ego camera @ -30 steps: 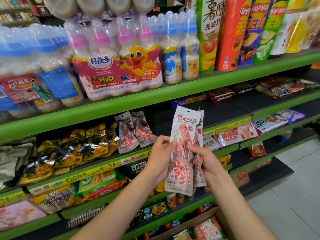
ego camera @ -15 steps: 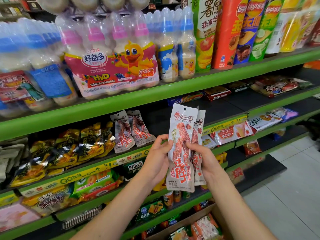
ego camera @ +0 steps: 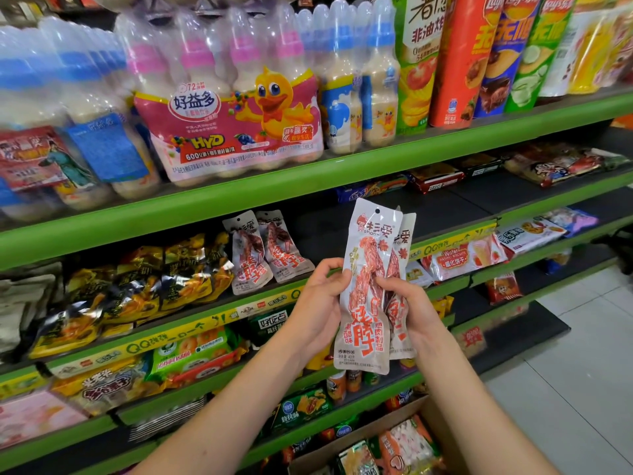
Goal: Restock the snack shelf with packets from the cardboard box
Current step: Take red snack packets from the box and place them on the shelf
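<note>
Both hands, left hand (ego camera: 317,305) and right hand (ego camera: 409,310), pinching two duck-neck packets (ego camera: 368,289) upright; could slip apart, rear one dropping toward cardboard box (ego camera: 431,418) at 6 o'clock.

Front packet (ego camera: 368,289): long white pouch, red print, hang hole at top; upright, slight tilt, held in front of shelf. Second packet (ego camera: 399,296): same design, directly behind first, offset right, mostly hidden. Two matching packets (ego camera: 267,252): upright on snack shelf (ego camera: 205,323), leaning back, side by side. Cardboard box (ego camera: 435,423): open, at bottom edge of view, assorted packets inside.
</note>
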Demonstrator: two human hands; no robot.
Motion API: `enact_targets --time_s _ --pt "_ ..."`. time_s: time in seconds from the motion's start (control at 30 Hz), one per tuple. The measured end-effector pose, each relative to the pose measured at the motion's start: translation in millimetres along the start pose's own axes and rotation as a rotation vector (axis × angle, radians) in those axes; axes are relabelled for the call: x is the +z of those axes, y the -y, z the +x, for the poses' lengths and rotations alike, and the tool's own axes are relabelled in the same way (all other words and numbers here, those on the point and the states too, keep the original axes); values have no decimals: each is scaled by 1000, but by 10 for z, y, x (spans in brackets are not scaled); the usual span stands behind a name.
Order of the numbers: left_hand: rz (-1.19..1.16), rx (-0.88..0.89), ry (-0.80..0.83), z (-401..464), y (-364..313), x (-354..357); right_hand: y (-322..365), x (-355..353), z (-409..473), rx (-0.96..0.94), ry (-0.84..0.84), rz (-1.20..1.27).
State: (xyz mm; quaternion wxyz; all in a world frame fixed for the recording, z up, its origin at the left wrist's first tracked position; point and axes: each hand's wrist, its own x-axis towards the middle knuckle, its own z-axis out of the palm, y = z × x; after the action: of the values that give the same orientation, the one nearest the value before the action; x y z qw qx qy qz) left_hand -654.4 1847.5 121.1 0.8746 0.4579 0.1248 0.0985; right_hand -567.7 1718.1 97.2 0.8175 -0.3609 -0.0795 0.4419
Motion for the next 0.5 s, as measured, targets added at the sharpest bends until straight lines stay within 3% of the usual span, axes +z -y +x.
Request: enact_targets --time_s 0.5 --pt "36 -4 11 -43 -36 33 -48 -3 5 1 -15 25"
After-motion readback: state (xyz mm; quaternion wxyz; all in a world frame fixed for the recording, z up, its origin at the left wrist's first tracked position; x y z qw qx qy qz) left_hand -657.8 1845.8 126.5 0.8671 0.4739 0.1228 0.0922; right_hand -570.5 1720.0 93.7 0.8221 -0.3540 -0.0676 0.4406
